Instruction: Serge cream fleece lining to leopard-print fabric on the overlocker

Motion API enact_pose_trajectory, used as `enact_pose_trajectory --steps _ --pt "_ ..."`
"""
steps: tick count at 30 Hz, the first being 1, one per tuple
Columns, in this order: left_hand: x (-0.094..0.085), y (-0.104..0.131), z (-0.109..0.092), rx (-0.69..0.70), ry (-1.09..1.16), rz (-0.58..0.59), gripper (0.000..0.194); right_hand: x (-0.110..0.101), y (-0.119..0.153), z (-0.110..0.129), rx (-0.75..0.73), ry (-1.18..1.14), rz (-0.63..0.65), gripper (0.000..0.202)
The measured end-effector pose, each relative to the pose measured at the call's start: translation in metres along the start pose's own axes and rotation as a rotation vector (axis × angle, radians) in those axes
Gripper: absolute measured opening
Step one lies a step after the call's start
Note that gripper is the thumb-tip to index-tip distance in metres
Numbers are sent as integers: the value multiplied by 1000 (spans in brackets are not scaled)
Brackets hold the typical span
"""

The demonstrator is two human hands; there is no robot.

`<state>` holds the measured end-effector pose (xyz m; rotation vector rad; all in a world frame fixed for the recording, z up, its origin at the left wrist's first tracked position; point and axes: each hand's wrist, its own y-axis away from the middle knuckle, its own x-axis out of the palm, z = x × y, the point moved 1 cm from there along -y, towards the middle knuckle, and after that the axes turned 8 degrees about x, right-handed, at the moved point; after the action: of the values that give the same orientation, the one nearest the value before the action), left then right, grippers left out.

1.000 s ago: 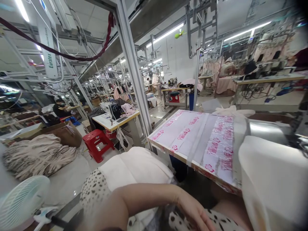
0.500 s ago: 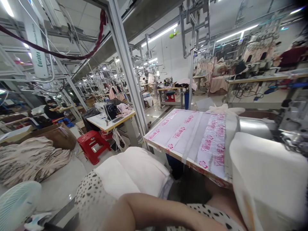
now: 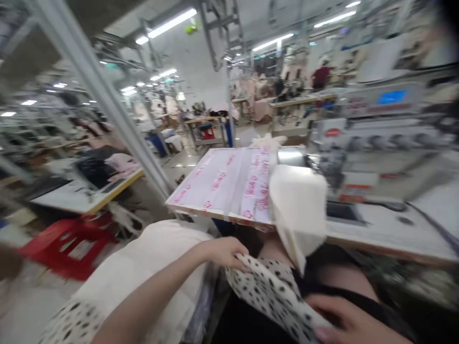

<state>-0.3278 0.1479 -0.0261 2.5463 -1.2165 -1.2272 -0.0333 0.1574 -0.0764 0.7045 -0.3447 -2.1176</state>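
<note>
A white fabric piece with dark spots [image 3: 267, 291] is stretched between my two hands over my lap. My left hand [image 3: 225, 252] pinches its upper left edge, fingers closed. At the lower right, my right hand [image 3: 346, 317] grips the other end, thumb and fingers closed on the cloth; this hand is slightly blurred. A plain off-white fabric piece [image 3: 299, 205] hangs from the sewing machine [image 3: 373, 138] down past the table edge, just beyond my hands. Left of me lies a pile of white cloth [image 3: 158, 253], with more spotted fabric at its lower end.
A board wrapped in pink-printed plastic [image 3: 222, 184] extends left of the machine. A red stool [image 3: 71, 243] and another sewing table [image 3: 86, 193] stand on the left, beside a slanted metal post [image 3: 103, 95]. A person in dark red [image 3: 322, 76] is far off.
The view has swung right, bringing the sewing machine in. My left arm, earlier across the bottom with its hand out of sight, now reaches forward with the spotted fabric; my right hand has appeared.
</note>
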Motion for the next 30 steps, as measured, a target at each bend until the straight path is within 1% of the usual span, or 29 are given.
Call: enact_pose_trajectory --steps 2,3,4,6,8,9,10,11,12,13,15,17,19,22,25,27,30 --pt "-13 -8 -16 83 -76 -98 13 0 -11 17 -56 -102 25 61" --pt "-17 -13 -25 123 -109 -137 11 0 -18 27 -92 -187 16 62" --pt "-18 -19 -33 160 -147 -168 13 2 -25 35 -141 -291 58 58" --pt "-18 -28 -46 245 -233 -220 21 6 -39 48 -180 -606 129 48" --pt "-16 -32 -48 315 -250 -283 27 13 -47 53 -168 -925 138 44" --pt "-15 -33 -45 318 -201 -328 34 16 -49 54 -162 -1039 120 44" --pt "-15 -33 -39 289 -110 -372 45 18 -48 53 -160 -1113 95 46" --pt "-15 -33 -31 231 16 -405 56 20 -46 52 -166 -1148 68 49" --pt "-14 -34 -22 162 153 -413 65 20 -44 51 -178 -1150 44 51" --pt "-12 -34 -13 97 295 -395 68 20 -41 49 -193 -1136 22 53" --pt "-5 -38 1 13 607 -295 64 18 -37 47 -228 -1076 -11 55" --pt "4 -45 7 4 878 -212 64 17 -35 47 -265 -994 -21 58" --pt "12 -53 6 33 1043 -198 69 15 -34 47 -295 -900 -16 60" --pt "19 -62 1 80 1146 -211 76 12 -30 50 -347 -752 -23 58" --pt "21 -68 2 82 1233 -190 75 8 -25 55 -423 -633 -23 52" --pt "23 -70 7 53 1266 -203 68 6 -22 56 -446 -598 -18 50" --pt "29 -72 17 -15 1275 -301 52 4 -21 53 -434 -592 -32 49"
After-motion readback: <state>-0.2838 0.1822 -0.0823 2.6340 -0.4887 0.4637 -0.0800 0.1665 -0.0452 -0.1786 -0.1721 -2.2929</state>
